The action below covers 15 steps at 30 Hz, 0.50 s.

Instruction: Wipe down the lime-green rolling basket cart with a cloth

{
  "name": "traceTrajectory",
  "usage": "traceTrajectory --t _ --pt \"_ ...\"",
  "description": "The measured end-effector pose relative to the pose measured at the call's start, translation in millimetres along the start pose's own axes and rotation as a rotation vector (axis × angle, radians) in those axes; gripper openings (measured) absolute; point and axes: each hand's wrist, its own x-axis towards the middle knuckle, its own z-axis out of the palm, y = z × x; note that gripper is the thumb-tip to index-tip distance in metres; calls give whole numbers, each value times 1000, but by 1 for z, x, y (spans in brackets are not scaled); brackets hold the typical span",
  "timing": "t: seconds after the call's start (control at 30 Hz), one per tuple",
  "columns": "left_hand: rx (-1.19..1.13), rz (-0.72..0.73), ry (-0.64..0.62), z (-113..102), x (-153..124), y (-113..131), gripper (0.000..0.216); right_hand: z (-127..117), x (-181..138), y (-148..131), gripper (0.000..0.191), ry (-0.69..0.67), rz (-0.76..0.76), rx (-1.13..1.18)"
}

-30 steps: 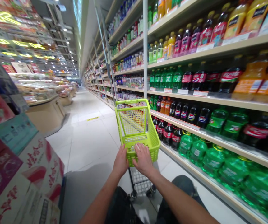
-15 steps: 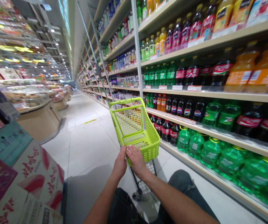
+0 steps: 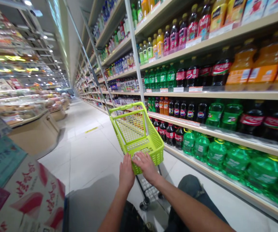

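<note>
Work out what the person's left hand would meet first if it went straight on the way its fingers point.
The left hand would probably meet the green cart basket first, perhaps its left side; depth there is unclear.

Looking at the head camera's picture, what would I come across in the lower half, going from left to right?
Stacked cartons, the person's left hand, their right hand, large green bottles on the bottom shelf.

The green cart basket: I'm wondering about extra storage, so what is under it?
Below the green cart basket, a wire lower rack, a dark leg and black wheels show. The basket and right forearm hide the rest; what lies there cannot be told.
</note>
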Motion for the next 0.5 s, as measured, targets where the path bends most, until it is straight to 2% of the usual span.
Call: traceTrajectory --t 0.07,0.17,0.27,0.37,0.43,0.5 --pt "94 -3 -68 -8 -3 1 62 -10 -6 19 41 22 57 -32" --pt "167 -44 -117 -12 -4 5 63 -36 -18 60 41 101 246 -116" --pt "142 -106 -123 -14 0 19 62 -44 -22 69 42 179 311 -123" --pt "-32 -57 -15 -35 -6 49 57 -30 -17 41 40 129 172 -23" --pt "-256 114 122 -61 -25 70 50 -22 -14 28 38 78 119 24" --pt "-475 292 268 -90 -57 83 42 -23 -13 31 38 80 179 19"
